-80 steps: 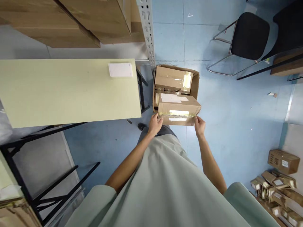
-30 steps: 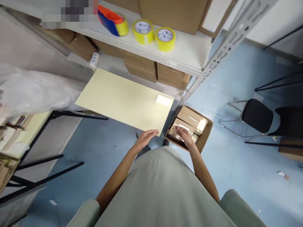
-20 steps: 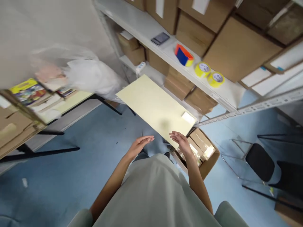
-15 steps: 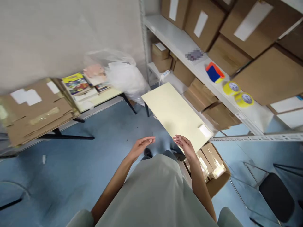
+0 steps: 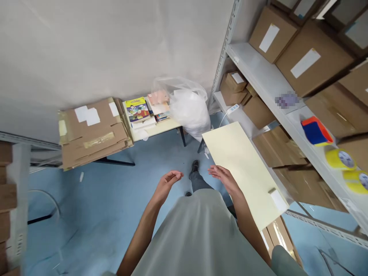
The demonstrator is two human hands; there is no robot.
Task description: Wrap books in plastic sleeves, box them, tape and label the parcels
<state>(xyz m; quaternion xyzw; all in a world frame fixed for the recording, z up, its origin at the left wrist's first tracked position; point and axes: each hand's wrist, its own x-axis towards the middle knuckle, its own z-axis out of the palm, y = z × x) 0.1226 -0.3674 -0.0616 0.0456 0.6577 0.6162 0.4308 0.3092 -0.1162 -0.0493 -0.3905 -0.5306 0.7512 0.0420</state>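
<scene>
My left hand point(image 5: 169, 184) is held in mid-air above the blue floor, its fingers loosely bent and nothing in it. To the right, my right hand point(image 5: 223, 178) hangs empty, fingers stretched out and a little apart. It is nearest to the long edge of a pale yellow table point(image 5: 244, 165), overlapping it in view; contact cannot be made out. At the table's near end lies a small white block-like item point(image 5: 278, 200).
Flattened cardboard boxes point(image 5: 94, 134) and books point(image 5: 137, 109) lie on a table along the wall, beside a white plastic bag point(image 5: 189, 111). At right, shelving point(image 5: 258, 73) holds boxes and yellow tape rolls point(image 5: 340, 159). An open carton point(image 5: 280, 237) stands beside the pale table.
My view has turned left, so the tables and shelving sit farther right. A foot now shows ahead between my hands. Both hands stay raised and empty, and the left fingers look more bent.
</scene>
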